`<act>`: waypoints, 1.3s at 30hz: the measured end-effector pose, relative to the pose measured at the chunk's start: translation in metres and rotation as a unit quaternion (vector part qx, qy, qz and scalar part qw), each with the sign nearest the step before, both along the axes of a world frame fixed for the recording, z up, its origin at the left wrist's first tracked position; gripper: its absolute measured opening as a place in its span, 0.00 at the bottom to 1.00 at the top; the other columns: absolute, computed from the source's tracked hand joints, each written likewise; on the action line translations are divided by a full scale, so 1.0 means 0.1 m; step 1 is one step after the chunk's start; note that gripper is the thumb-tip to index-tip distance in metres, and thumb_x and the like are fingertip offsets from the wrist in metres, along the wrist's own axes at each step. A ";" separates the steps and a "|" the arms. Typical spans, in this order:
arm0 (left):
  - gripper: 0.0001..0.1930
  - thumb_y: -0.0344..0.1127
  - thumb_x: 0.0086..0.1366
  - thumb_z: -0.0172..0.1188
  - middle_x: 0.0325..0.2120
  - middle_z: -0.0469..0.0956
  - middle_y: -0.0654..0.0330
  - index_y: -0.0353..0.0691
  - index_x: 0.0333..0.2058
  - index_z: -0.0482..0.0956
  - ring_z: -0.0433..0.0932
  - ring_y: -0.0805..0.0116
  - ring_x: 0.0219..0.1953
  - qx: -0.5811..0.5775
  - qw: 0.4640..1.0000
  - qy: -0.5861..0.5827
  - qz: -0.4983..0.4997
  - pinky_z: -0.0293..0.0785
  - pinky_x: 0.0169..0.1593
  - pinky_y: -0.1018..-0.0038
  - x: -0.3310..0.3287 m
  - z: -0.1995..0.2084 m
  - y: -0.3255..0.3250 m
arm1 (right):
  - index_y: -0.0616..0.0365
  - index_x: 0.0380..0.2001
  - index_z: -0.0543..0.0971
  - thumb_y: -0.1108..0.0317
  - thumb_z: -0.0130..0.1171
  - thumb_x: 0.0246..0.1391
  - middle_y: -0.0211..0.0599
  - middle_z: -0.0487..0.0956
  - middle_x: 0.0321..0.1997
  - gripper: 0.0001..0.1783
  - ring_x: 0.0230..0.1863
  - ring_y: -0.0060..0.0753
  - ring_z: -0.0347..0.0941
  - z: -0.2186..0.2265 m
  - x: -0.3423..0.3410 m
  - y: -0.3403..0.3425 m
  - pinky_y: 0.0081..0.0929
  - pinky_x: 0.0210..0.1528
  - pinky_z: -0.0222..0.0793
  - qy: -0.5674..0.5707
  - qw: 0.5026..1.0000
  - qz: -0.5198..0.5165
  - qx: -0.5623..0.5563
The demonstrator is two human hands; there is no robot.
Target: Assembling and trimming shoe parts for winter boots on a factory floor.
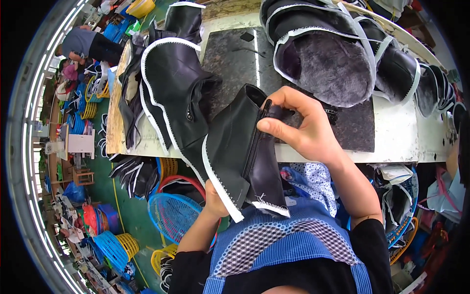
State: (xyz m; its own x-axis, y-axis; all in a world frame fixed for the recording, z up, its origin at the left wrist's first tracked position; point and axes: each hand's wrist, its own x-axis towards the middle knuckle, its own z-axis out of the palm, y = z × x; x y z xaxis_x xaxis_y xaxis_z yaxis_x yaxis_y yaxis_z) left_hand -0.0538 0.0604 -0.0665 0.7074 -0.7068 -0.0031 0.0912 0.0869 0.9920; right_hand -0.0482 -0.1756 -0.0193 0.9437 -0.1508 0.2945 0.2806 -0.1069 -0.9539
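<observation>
A black boot upper (230,130) with a white-edged lower border hangs over the table's near edge, held in both hands. My right hand (308,127) pinches its top edge between thumb and forefinger, beside the upper end of a black zipper (254,147) that runs down its side. Lower down, my left hand (215,200) grips behind the white-stitched border; most of its fingers are hidden by the leather. Directly left of the held piece, another black boot upper (178,81) with white edging lies on the table.
A dark board (355,134) covers part of the white worktable (396,152). Black uppers with grey fur lining (335,68) are stacked at the far right. Below the table stand a blue basket (169,215) and a red-rimmed basket (196,183). Another person (90,44) is at the far left.
</observation>
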 end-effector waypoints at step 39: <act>0.08 0.22 0.61 0.53 0.27 0.81 0.55 0.29 0.39 0.77 0.80 0.73 0.29 0.214 0.969 -0.021 -0.124 0.77 0.33 0.78 0.26 0.68 -0.13 | 0.61 0.29 0.77 0.76 0.63 0.49 0.36 0.76 0.31 0.04 0.28 0.26 0.72 0.06 -0.48 0.15 0.22 0.29 0.66 0.042 0.994 0.078 -0.072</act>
State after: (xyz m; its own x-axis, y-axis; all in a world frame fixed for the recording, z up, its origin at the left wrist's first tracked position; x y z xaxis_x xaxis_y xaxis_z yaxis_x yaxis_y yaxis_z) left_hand -0.0280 0.0473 0.0010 0.5218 -0.7955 -0.3079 0.0147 -0.3525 0.9357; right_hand -0.0958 -0.1607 -0.0130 0.9742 0.0369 0.2225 0.2252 -0.2051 -0.9525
